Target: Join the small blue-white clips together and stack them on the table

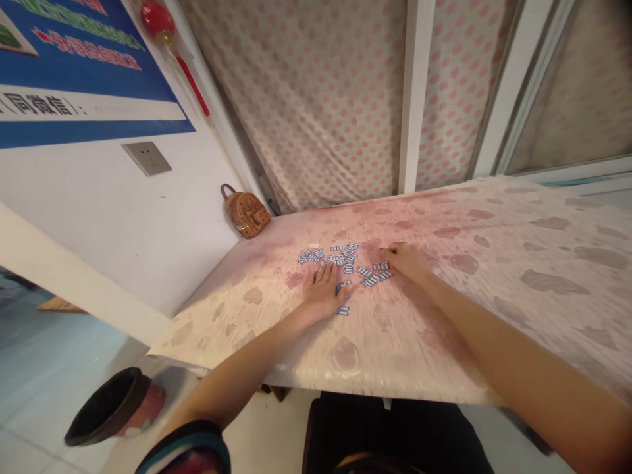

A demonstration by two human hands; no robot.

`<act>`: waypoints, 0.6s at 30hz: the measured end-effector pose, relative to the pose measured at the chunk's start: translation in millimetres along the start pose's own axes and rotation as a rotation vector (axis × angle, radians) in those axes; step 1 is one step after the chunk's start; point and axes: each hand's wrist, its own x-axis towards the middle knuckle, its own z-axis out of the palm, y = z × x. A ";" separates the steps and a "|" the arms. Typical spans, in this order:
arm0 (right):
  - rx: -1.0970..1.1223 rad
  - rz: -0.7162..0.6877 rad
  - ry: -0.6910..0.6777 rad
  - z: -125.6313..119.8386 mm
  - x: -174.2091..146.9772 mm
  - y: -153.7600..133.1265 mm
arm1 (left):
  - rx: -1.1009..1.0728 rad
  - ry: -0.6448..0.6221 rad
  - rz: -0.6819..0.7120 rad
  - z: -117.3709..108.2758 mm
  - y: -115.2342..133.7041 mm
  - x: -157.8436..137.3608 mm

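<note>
My left hand (323,293) lies flat with its fingers stretched out over some small blue-and-white striped pieces (343,311), several of which stick out past its thumb side. Above its fingertips more of these striped pieces (349,258) lie scattered in a loose, partly overlapping heap. My right hand (401,259) rests on the table to the right, its fingers curled together; whatever they pinch, if anything, is too small to make out. Just beside it lies a smaller cluster of striped pieces (378,276).
A patterned plastic cloth covers the table (494,263). A small brown backpack-shaped bag (248,214) leans by the wall at the far left corner. A dark-rimmed bin (116,408) stands on the floor at left. A dotted curtain (336,99) hangs behind the table.
</note>
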 end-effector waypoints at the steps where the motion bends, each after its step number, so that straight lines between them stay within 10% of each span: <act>1: -0.007 -0.004 0.003 0.2 0.2 0.5 | -0.014 -0.004 0.016 1.7 6.9 9.2; 6: -0.024 -0.037 0.011 1.5 1.2 3.0 | -0.057 0.090 0.078 7.3 26.4 40.8; 11: -0.029 -0.052 0.025 2.0 0.6 3.5 | 0.002 0.433 -0.064 -15.5 -29.0 61.8; 18: -0.007 -0.062 0.015 -0.2 -2.2 2.2 | 0.117 0.233 -0.091 -49.1 -95.9 108.4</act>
